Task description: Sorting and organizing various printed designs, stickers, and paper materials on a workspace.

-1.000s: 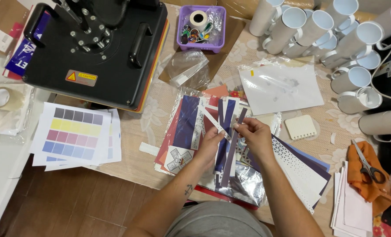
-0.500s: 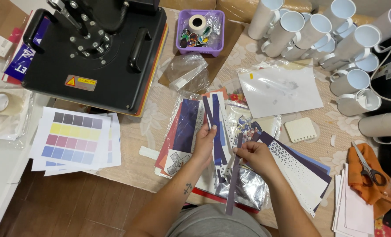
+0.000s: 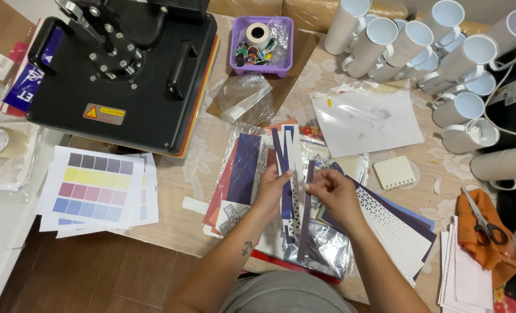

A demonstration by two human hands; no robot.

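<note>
My left hand holds a fan of long printed paper strips, dark blue and white, that point away from me. My right hand pinches one narrow dark purple strip, which hangs down toward me over a shiny plastic sleeve. Both hands meet above a pile of printed sheets in red, purple and white, lying on the patterned tablecloth.
A black heat press stands at the back left, a purple basket with a tape roll behind. Several white mugs lie at the back right. Colour-swatch sheets sit left; scissors on an orange cloth right.
My right hand has brought the single purple strip up and left to meet my left hand. The fan of strips in my left hand has stayed nearly in place.
</note>
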